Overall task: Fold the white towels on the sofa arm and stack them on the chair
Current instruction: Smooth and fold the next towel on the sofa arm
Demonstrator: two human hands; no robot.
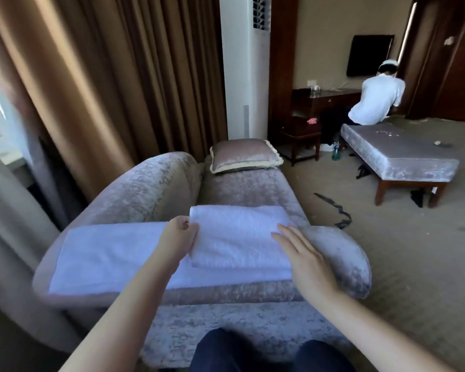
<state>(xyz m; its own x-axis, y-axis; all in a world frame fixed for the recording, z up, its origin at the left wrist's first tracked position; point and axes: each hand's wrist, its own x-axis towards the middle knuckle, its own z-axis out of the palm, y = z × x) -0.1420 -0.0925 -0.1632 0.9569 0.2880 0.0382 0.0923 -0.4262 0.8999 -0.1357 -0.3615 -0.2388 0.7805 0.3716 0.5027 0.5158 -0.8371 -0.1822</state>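
A white towel (113, 259) lies across the grey velvet sofa arm (341, 253) in front of me. Its right part is folded over into a thicker layer (239, 234). My left hand (179, 237) grips the left edge of that folded layer, fingers curled round it. Flat on the right side of the fold rests my right hand (304, 256), its fingers straight and spread. No second towel can be told apart from this one.
Beyond the arm runs the sofa seat (247, 186) with a cushion (243, 155) at its far end. Brown curtains (105, 76) hang at left. A bench (403, 157) stands at right, a person (373, 95) sitting at its far end. Dark items (336, 210) lie on the carpet.
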